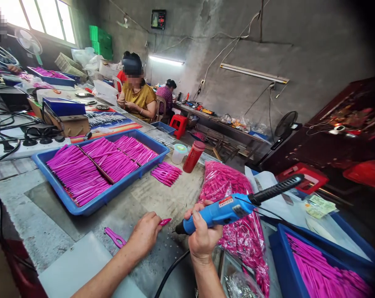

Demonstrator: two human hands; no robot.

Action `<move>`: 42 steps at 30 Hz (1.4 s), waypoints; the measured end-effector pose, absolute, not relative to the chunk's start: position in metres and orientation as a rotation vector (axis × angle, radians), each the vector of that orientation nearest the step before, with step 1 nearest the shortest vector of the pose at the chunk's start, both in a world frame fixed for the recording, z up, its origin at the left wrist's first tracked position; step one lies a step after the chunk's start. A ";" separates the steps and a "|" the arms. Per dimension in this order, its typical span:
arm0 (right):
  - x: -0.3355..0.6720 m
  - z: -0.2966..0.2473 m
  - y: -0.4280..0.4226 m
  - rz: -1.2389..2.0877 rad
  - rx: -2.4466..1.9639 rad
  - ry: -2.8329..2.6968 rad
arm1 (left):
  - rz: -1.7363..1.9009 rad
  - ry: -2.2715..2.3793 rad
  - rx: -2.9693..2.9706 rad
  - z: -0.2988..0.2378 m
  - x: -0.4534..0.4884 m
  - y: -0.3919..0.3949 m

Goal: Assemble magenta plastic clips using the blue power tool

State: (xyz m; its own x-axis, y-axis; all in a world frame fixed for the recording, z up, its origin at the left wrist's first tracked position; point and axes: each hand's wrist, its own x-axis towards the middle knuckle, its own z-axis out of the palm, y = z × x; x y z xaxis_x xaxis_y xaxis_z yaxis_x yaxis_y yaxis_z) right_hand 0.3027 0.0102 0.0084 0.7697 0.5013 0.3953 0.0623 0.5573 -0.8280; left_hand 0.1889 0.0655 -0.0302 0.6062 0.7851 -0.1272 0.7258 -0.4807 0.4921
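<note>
My right hand point(203, 231) is wrapped round a blue electric screwdriver point(220, 212). Its black nose slants down to the left, just above the table. My left hand point(146, 231) is closed on a small magenta pointed piece point(165, 222), whose glossy tip shows beyond the fingers, close to the screwdriver's nose. The rest of that piece is hidden by the hand. By my left wrist lies a magenta part with a slotted end point(115, 237), partly behind the forearm. Small shiny bits are scattered on the table below the screwdriver.
A blue tray point(91, 209) of magenta handles stands left, a small stack of magenta pieces point(166, 174) beyond. A red canister point(194, 157) and lidded tub point(179, 154) stand behind. A bag of magenta parts point(229, 188) and blue bin point(288, 265) are right. Co-workers sit further back.
</note>
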 end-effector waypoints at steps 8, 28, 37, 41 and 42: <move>0.310 0.002 0.007 0.286 -0.955 -0.619 | 0.065 1.169 2.453 -0.036 0.195 0.062; 0.307 0.002 0.019 0.312 -0.938 -0.564 | -0.065 1.184 2.535 -0.033 0.200 0.063; 0.300 0.000 0.047 0.329 -1.028 -0.626 | -0.005 1.170 2.499 -0.038 0.198 0.062; 0.298 -0.004 0.053 0.329 -1.069 -0.679 | 0.042 1.149 2.482 -0.044 0.197 0.062; 0.298 -0.005 0.054 0.331 -1.074 -0.683 | 0.049 1.148 2.477 -0.044 0.197 0.063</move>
State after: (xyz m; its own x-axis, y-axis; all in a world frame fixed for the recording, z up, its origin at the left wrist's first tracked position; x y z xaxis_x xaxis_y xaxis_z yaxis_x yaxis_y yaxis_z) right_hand 0.2982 0.0539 -0.0051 0.7512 0.5607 0.3485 0.0730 0.4541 -0.8880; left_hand 0.1973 0.0626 -0.0441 0.6604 0.7383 -0.1369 0.7241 -0.5779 0.3764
